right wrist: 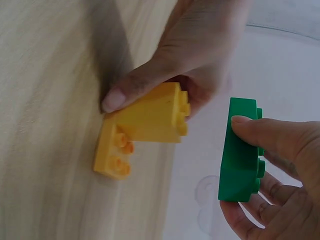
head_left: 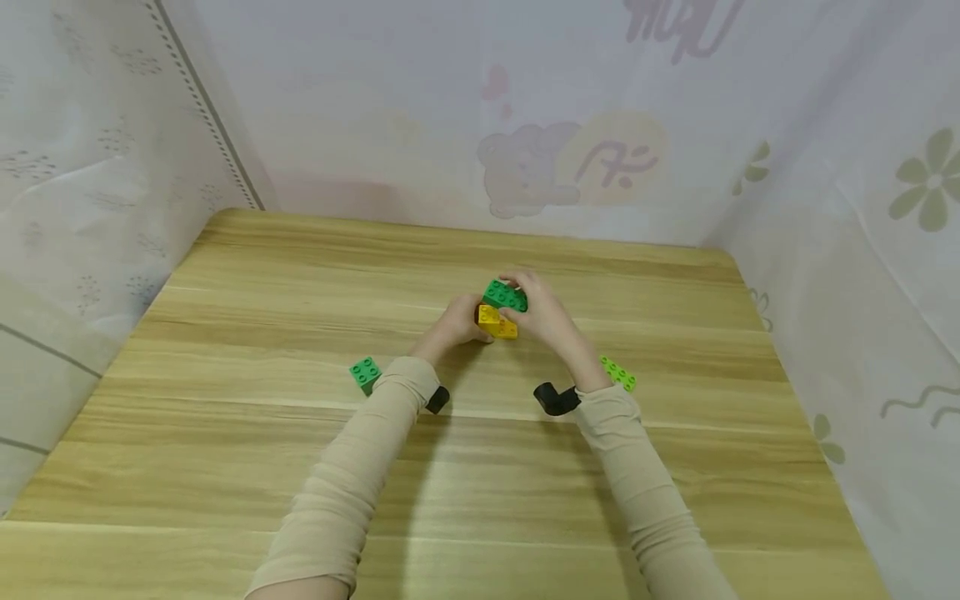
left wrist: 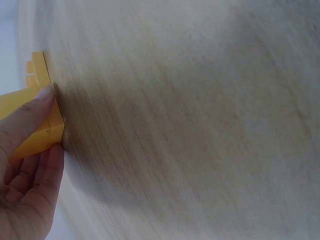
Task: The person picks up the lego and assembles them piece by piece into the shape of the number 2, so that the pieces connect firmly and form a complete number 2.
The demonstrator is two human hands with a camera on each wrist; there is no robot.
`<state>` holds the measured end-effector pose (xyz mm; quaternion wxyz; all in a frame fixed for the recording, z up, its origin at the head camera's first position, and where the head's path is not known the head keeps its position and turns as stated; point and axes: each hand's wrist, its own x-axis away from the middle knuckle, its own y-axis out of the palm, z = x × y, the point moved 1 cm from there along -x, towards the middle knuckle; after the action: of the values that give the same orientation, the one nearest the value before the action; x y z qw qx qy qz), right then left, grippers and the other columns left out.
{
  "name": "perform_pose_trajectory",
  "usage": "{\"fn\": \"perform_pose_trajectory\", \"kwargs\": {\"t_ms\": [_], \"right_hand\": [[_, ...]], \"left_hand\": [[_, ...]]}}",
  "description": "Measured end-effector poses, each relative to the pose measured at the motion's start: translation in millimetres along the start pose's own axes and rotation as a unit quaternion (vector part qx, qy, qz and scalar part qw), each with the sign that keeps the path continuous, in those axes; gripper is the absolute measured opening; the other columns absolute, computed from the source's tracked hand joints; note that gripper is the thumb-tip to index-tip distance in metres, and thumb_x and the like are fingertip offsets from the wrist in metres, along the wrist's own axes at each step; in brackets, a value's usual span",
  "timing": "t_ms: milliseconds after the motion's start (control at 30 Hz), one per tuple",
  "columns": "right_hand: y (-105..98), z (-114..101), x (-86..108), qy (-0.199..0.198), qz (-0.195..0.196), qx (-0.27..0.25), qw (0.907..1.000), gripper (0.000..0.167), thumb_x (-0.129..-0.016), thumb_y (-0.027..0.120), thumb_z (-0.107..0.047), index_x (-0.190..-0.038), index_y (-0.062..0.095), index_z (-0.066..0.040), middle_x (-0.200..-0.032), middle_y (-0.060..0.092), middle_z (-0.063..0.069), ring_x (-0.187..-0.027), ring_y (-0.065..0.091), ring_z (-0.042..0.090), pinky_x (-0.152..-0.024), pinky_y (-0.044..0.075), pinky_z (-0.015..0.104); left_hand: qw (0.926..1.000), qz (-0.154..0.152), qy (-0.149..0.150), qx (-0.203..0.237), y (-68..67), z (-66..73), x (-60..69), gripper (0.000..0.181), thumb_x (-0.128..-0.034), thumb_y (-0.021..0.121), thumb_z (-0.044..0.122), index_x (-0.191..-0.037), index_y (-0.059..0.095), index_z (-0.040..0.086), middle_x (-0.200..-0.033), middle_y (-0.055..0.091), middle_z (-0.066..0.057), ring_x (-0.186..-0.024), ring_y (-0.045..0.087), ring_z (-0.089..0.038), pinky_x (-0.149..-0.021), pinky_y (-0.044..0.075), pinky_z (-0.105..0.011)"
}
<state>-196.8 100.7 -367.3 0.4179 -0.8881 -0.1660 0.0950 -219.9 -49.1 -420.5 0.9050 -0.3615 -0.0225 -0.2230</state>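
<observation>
The left hand [head_left: 461, 322] grips a yellow block [head_left: 488, 316] that stands on one end of a flatter orange-yellow plate [head_left: 507, 330]; the plate rests on the table. In the right wrist view the plate's studs [right wrist: 121, 162] show beside the yellow block [right wrist: 150, 114]. Between thumb and fingers, the right hand [head_left: 542, 310] pinches a dark green brick [head_left: 506, 296], held above the yellow block and apart from it in the right wrist view. In the left wrist view, the left thumb lies along the yellow block [left wrist: 37, 142].
A green brick [head_left: 365, 373] sits on the wooden table [head_left: 480, 500] beside the left forearm. A lime green brick [head_left: 618, 373] lies by the right wrist, partly covered by it. Patterned cloth [head_left: 375, 108] hangs behind the table and at both sides.
</observation>
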Motion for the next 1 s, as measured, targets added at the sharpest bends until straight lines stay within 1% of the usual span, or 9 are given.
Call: {"fn": "perform_pose_trajectory", "kwargs": {"t_ms": [167,333,533,700,1000], "right_hand": [[6.3,8.5,-4.5,0.027,-0.013,-0.006,0.9995,0.051,-0.085,0.064,-0.011,-0.132,0.044,-0.002,-0.129,0.049,0.017,-0.117,0.047,0.030,-0.100,0.041,0.042],[11.6,13.2,-5.6,0.043,-0.023,-0.004,0.9988,0.047,-0.085,0.064,-0.012,-0.129,0.048,-0.003,-0.129,0.047,0.019,-0.116,0.047,0.032,-0.098,0.043,0.043],[16.1,15.5,-5.9,0.038,-0.022,0.002,0.9990,0.046,-0.085,0.064,-0.010,-0.128,0.049,-0.003,-0.127,0.048,0.020,-0.115,0.048,0.032,-0.098,0.043,0.043],[17.6,18.3,-6.0,0.036,-0.022,-0.005,0.9991,0.045,-0.085,0.064,-0.010,-0.127,0.050,-0.004,-0.127,0.048,0.018,-0.115,0.048,0.032,-0.099,0.042,0.043],[17.5,19.7,-7.3,0.034,-0.036,-0.007,0.9988,0.044,-0.085,0.064,-0.010,-0.126,0.051,-0.005,-0.128,0.048,0.018,-0.115,0.049,0.032,-0.099,0.042,0.043]], "left_hand": [[1.0000,0.003,0.001,0.002,1.1,-0.6,-1.4,0.050,-0.0691,0.077,0.000,-0.113,0.054,-0.006,-0.112,0.060,-0.019,-0.106,0.055,-0.028,-0.101,0.040,-0.037],[0.9999,0.010,0.004,0.007,2.4,-2.8,-2.3,0.049,-0.0674,0.078,-0.001,-0.111,0.055,-0.007,-0.109,0.061,-0.020,-0.104,0.055,-0.029,-0.100,0.042,-0.037],[0.9999,0.012,-0.002,0.007,1.4,-3.3,0.1,0.048,-0.0678,0.077,0.000,-0.109,0.054,-0.007,-0.107,0.060,-0.020,-0.101,0.055,-0.029,-0.098,0.043,-0.038],[0.9999,0.011,-0.002,0.007,0.9,-2.1,1.2,0.048,-0.0681,0.077,0.000,-0.109,0.054,-0.007,-0.108,0.060,-0.019,-0.101,0.055,-0.028,-0.099,0.042,-0.038],[0.9999,0.012,-0.004,0.007,1.3,-2.2,1.3,0.048,-0.0685,0.078,0.001,-0.110,0.054,-0.006,-0.109,0.060,-0.018,-0.102,0.055,-0.027,-0.098,0.043,-0.037]]}}
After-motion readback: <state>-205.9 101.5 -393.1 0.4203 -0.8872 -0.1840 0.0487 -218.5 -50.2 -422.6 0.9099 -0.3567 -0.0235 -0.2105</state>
